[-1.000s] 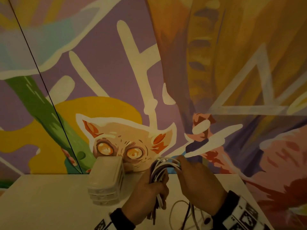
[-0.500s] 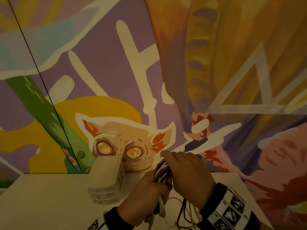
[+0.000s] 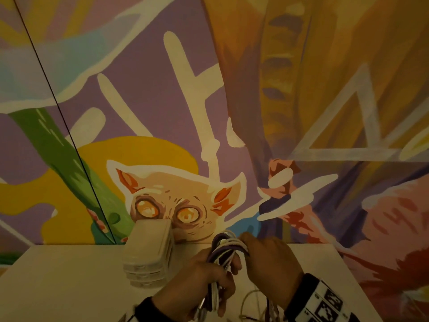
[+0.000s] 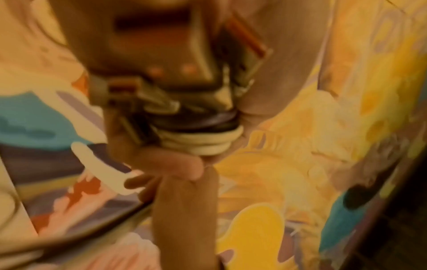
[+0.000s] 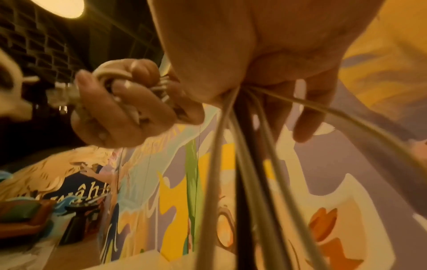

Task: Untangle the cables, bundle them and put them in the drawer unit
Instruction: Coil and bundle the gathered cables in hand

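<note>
A bundle of white and purple cables (image 3: 224, 251) stands upright above the white table (image 3: 69, 287). My left hand (image 3: 204, 280) grips its lower half, fingers curled round the coils (image 4: 203, 138). My right hand (image 3: 269, 259) holds the upper strands at the bundle's right side. Loose cable ends (image 5: 245, 173) hang down from my right palm (image 5: 242, 54) towards the table. The small white drawer unit (image 3: 149, 252) stands just left of my hands, at the wall; the head view shows no drawer pulled out.
A painted mural wall (image 3: 209, 112) rises directly behind the table. The table's right edge (image 3: 348, 270) runs close beside my right wrist. Bare tabletop lies to the left of the drawer unit.
My right hand has swung over the top of the bundle to the left and come back to its right side, laying strands around the coils. The left hand keeps its grip.
</note>
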`<state>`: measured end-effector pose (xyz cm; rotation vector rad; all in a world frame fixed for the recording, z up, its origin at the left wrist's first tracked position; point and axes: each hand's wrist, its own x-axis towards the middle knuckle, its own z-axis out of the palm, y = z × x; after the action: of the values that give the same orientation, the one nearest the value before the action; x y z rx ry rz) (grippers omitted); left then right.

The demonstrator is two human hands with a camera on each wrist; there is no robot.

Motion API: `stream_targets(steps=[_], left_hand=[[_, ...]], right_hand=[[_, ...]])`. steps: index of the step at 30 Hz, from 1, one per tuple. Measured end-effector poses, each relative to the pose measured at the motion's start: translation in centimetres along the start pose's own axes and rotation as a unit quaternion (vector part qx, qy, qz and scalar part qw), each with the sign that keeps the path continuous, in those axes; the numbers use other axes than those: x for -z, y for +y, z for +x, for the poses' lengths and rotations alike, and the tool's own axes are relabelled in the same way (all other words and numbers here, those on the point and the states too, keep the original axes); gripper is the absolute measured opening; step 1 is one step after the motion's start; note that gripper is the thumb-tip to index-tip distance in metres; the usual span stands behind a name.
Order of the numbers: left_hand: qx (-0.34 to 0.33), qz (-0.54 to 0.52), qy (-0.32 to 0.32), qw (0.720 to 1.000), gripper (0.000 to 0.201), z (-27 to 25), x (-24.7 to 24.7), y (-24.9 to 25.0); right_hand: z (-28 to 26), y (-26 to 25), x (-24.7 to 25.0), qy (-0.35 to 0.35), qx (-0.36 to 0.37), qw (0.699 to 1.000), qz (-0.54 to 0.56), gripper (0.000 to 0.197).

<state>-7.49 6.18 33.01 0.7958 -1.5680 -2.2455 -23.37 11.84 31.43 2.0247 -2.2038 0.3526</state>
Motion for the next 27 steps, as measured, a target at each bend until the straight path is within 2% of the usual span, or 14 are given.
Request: stream_targets(steps=[3,6,9,13,17,20,22,25,27], left_hand=[[-0.013,0.062,0.062,0.996,0.039,0.2,-0.5,-0.4],[-0.049,0.105,0.074,0.991,0.032,0.3,-1.3,-0.5],[-0.118,0.095,0.110,0.982,0.038,1.1,-2.0,-1.4],[-0.162,0.022,0.226,0.960,0.033,1.9,-3.0,-2.3],[-0.152,-0.057,0.313,0.936,0.018,2.3,-3.6,-1.8],[-0.121,-0.155,0.309,0.931,0.010,2.1,-3.7,-1.0],[-0.111,-0.209,0.285,0.929,0.018,1.8,-3.1,-0.3],[-0.132,-0.202,0.271,0.932,0.024,1.6,-1.5,0.4],[-0.119,-0.162,0.226,0.953,0.026,1.8,-1.2,0.3]], right_hand=[[0.1,-0.6,0.6,-0.051,-0.035,0.998,0.012,0.011],[0.3,-1.0,1.5,-0.079,-0.043,0.996,0.016,0.016],[0.6,-1.5,1.8,-0.068,-0.057,0.995,0.039,0.019],[0.9,-2.5,1.9,-0.040,-0.063,0.996,0.052,0.031],[0.8,-3.1,1.1,-0.046,-0.069,0.997,0.009,0.060],[0.7,-2.9,0.7,-0.076,-0.070,0.994,0.026,0.067],[0.2,-2.3,0.4,-0.105,-0.084,0.988,0.071,0.066],[-0.7,-1.9,0.2,-0.179,-0.107,0.976,0.060,0.038],[-1.0,-1.9,0.3,-0.216,-0.084,0.972,0.017,0.016]])
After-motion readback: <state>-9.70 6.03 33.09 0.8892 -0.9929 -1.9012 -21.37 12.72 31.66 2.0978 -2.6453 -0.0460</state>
